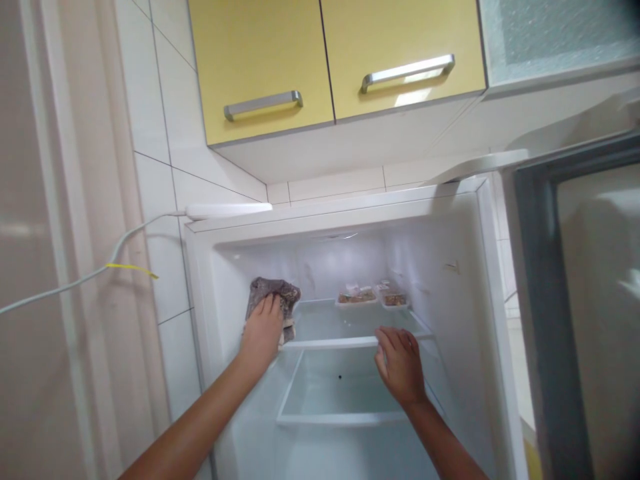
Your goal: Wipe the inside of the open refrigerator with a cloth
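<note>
A dark patterned cloth (274, 293) is bunched under my left hand (265, 327), whose fingers press it against the left inner wall of the open fridge (345, 200). It lies beside the left end of the upper glass shelf (320, 323). My right hand (401, 363) has its fingers curled over that shelf's white front edge, towards the right. Toward the back right of the same shelf sit two small clear packs of brownish food (357, 294).
A lower shelf (345, 419) lies beneath, with a small dark spot near its middle. The fridge door (540, 300) stands open at right. Yellow cupboards (260, 53) hang above. A white cable (120, 247) runs along the left to a white flat object (227, 211) on the fridge top.
</note>
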### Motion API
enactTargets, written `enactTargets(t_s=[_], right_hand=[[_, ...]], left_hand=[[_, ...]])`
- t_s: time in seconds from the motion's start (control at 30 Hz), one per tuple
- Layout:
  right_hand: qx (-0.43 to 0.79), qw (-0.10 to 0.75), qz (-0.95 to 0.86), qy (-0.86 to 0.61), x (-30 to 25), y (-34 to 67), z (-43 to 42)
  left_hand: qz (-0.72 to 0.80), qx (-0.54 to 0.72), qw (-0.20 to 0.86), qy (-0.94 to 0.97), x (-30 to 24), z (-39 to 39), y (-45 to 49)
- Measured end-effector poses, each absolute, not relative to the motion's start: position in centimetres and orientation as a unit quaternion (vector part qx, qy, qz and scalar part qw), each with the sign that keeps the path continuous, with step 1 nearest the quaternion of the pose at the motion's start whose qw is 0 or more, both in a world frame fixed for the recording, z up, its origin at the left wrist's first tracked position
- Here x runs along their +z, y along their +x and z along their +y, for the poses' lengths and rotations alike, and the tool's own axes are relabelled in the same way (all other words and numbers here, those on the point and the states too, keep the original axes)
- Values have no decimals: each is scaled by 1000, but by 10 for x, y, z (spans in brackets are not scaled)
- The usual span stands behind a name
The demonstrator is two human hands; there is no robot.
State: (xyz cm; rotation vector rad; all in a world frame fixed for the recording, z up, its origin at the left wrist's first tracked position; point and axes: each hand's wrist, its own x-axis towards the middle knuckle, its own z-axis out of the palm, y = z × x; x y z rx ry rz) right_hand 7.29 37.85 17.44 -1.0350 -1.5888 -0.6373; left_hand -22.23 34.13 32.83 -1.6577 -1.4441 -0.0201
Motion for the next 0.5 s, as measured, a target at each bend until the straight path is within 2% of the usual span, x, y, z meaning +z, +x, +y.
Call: enactTargets(t_s=[0.5], right_hand=[[-270, 578, -639, -430, 166, 67, 392]], left_hand=[[-591, 7, 424, -687, 323, 493, -214]])
